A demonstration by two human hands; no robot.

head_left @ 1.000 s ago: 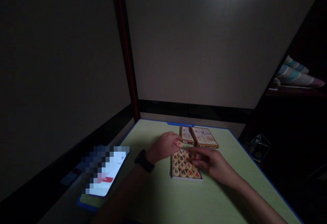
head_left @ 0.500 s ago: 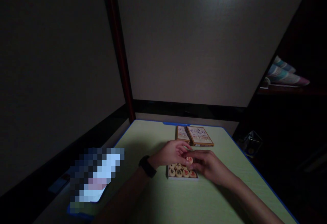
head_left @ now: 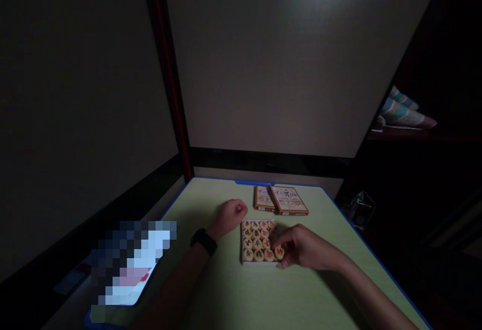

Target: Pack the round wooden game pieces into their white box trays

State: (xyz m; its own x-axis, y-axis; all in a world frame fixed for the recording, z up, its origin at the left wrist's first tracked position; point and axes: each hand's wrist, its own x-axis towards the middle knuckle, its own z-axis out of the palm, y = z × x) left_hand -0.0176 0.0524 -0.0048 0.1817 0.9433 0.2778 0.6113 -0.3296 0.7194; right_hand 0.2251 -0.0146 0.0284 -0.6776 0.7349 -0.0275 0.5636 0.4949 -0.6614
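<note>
A shallow open box (head_left: 242,242) holds rows of round wooden Chinese chess pieces (head_left: 257,243), marked with black characters on the left and red ones on the right. My right hand (head_left: 307,249) is at the box's right side, thumb and fingers pinching a red-marked chess piece (head_left: 279,253) at the near right corner. That piece sits slightly tilted, and the hand covers part of the right column. My left hand (head_left: 229,215), with a dark watch (head_left: 204,242) on its wrist, is curled into a fist left of the box; the inside of the fist is hidden.
Two printed Chinese chess box lids (head_left: 289,200) lie behind the open box, one partly over the other. A bright blurred-out device (head_left: 146,259) is along the left side of the green table (head_left: 241,295). Walls (head_left: 263,69) rise behind and to the left.
My left hand has drawn back leftward from the box and curled up. The red-marked piece held between the hands has gone down to the near right corner, under my right fingers.
</note>
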